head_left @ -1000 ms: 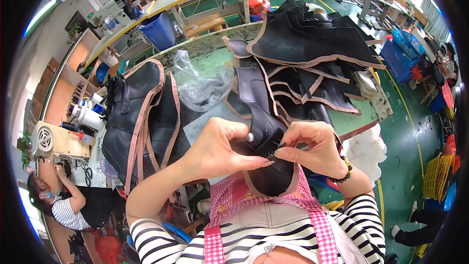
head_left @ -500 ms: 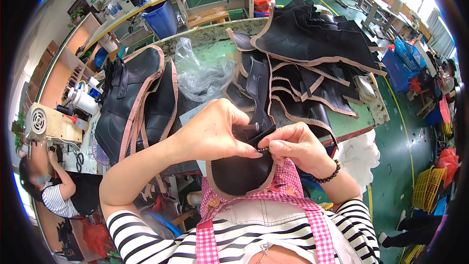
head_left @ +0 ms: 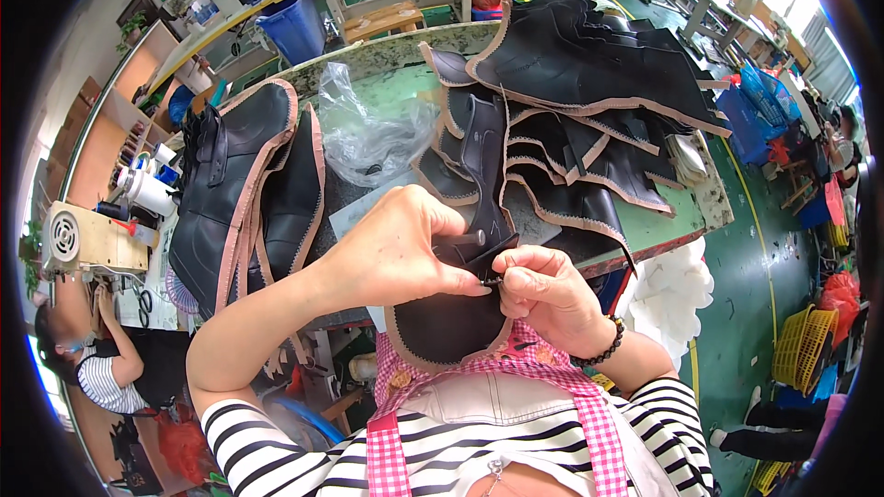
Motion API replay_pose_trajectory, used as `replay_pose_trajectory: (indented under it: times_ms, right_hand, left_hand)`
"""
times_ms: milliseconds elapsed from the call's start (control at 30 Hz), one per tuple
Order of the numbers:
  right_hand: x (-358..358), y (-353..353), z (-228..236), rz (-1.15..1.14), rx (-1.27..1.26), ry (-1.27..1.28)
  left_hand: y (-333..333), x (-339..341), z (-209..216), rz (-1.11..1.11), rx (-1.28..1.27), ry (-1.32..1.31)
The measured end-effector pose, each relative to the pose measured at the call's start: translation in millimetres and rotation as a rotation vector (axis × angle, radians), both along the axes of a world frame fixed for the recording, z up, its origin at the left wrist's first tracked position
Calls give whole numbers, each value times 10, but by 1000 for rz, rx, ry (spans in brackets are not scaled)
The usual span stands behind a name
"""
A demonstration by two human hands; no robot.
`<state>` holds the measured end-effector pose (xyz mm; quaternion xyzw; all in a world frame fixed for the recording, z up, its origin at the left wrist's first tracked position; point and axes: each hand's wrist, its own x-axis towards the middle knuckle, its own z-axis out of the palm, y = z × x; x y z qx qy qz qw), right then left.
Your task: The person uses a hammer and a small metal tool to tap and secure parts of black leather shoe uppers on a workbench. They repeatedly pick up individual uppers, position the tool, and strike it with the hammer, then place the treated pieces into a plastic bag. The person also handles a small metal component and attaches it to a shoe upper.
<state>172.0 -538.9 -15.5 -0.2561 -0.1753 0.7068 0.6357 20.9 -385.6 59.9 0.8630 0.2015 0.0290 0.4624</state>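
A black leather boot upper (head_left: 442, 327) with a beige zigzag-cut edge hangs in front of my apron. My left hand (head_left: 396, 244) is closed on it, its thumb pressing near a small shiny metal fitting (head_left: 492, 282). A short dark rod (head_left: 465, 239) with a round flat end juts out between that hand's thumb and fingers. My right hand (head_left: 548, 290) pinches the black leather strap (head_left: 493, 256) beside the fitting, its fingertips almost meeting the left thumb. What exactly lies between the right fingertips is too small to tell.
On the worktable (head_left: 387, 57), stacked black uppers (head_left: 589, 60) lie far right and more uppers (head_left: 221, 193) lie left. A clear plastic bag (head_left: 368, 133) sits between them. Another person (head_left: 115, 368) sits left by a sewing machine (head_left: 87, 235). Yellow baskets (head_left: 801, 350) stand on the right.
My right hand has shifted slightly at the strap, its fingertips drawing a little back from the fitting. The left hand keeps its hold. The whole view has moved a little.
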Motion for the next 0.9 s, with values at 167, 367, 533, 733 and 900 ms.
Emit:
replay_pose_trajectory:
  times_ms: [167, 367, 533, 733, 900]
  right_hand:
    - [-12, 8, -4, -53, 5, -19]
    - [130, 29, 48, -160, 122, -717]
    - [181, 58, 53, -268, 252, -906]
    - [228, 56, 71, -211, 215, -724]
    - [266, 65, 104, -107, 89, -524]
  left_hand:
    - [-26, 33, 110, -3, 1, 7]
    - [-29, 52, 170, -14, 47, 34]
    - [-7, 59, 69, -15, -34, 70]
    - [3, 112, 86, -47, -122, 49]
    - [18, 95, 86, -78, -236, 28]
